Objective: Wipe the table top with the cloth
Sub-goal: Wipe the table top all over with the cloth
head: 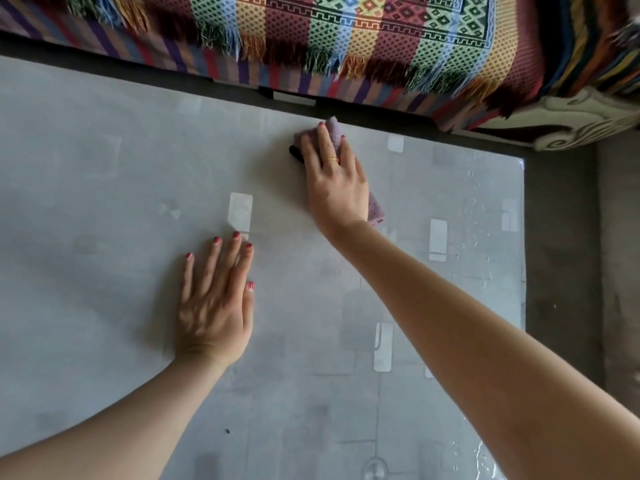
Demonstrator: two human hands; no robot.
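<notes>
The right hand [334, 178] lies flat, fingers straight, pressing the mauve cloth [333, 130] on the grey table top [104, 188] near its far edge. The left hand [216, 303] rests flat with spread fingers on the table, holding nothing. Behind stands a sofa under a colourful fringed blanket [346, 32].

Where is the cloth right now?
In the head view, the purple cloth lies under the right hand, near the table's far edge, right of centre, close to the striped blanket.
</notes>
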